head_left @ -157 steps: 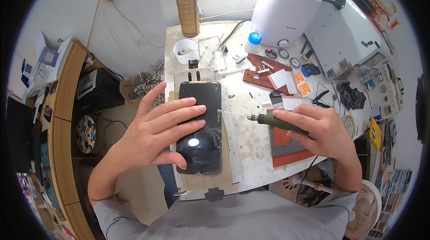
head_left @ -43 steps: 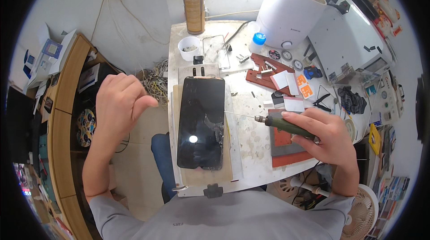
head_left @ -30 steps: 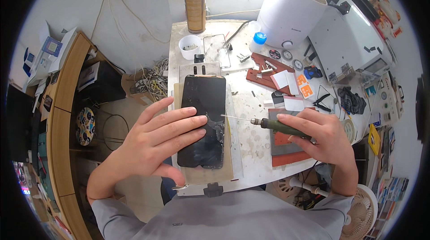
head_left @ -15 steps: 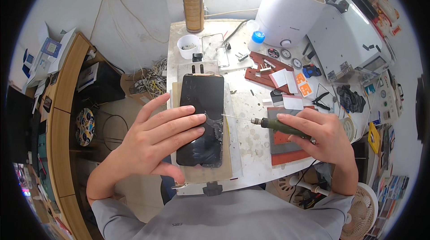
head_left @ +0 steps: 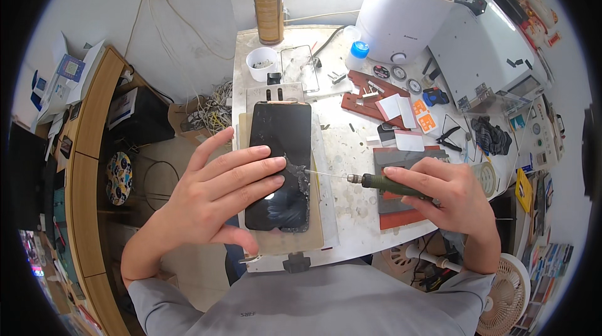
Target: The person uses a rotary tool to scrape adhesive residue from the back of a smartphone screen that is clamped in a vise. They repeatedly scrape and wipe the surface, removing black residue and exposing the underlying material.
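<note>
A dark phone screen (head_left: 281,129) lies lengthwise on a tan mat (head_left: 295,243) over a holder at the left of the bench. Crumbled residue (head_left: 300,176) covers part of its right side. My left hand (head_left: 219,182) rests on the screen's left half, fingers stretched out and spread. In my right hand (head_left: 448,195) is a green rotary tool (head_left: 384,182), gripped like a pen. Its long thin bit points left and reaches the residue at the screen's right edge; whether the tip touches cannot be made out.
A spray can (head_left: 268,7), a white cup (head_left: 261,64) and a blue-capped bottle (head_left: 357,54) stand farther back. A white humidifier-like cylinder (head_left: 401,16) is behind them. Right of the screen lie a red-brown metal stand (head_left: 364,107), cards, black pliers (head_left: 449,137) and a grey-red pad (head_left: 392,220).
My right hand has moved slightly left and down, bringing the bit farther over the screen's edge. My left hand stays on the screen. The whole view has shifted a little.
</note>
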Demonstrator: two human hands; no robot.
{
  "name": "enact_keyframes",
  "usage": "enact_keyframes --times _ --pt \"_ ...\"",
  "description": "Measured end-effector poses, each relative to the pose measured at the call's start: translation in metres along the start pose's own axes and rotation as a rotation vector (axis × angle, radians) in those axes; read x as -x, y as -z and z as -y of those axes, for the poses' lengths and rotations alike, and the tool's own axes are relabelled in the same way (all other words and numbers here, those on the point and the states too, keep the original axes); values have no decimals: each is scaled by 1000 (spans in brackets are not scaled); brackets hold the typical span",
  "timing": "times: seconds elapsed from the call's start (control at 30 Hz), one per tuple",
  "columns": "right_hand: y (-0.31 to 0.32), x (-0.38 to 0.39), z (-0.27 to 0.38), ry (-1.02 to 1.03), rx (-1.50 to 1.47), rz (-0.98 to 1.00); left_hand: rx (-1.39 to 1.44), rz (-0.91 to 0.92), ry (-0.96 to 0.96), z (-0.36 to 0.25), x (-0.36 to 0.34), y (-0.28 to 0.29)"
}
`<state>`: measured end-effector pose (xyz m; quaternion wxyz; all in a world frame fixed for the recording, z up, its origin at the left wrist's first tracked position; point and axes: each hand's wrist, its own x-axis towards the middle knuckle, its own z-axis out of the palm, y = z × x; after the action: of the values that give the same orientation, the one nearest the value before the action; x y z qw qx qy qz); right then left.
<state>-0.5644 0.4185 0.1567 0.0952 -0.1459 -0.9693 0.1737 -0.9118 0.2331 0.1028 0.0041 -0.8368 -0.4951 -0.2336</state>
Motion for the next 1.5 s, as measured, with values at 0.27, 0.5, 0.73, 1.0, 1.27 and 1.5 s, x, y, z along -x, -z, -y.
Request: enact_keyframes --times 0.27,0.5,0.73,1.0,1.27,1.5 --pt "-1 4 6 -13 -4 -8 -4 -3 2 -1 0 1" --pt "1 7 8 27 -7 19 -6 3 9 -1 0 0" --pt "0 11 11 28 -6 21 -9 6 7 -2 0 1" --pt "1 14 12 45 -12 11 -15 12 6 -2 -1 3" --pt "-1 18 17 49 -15 10 -56 19 -3 -5 -3 5" --pt "-4 19 16 -7 -61 -42 0 -69 15 -11 -14 11"
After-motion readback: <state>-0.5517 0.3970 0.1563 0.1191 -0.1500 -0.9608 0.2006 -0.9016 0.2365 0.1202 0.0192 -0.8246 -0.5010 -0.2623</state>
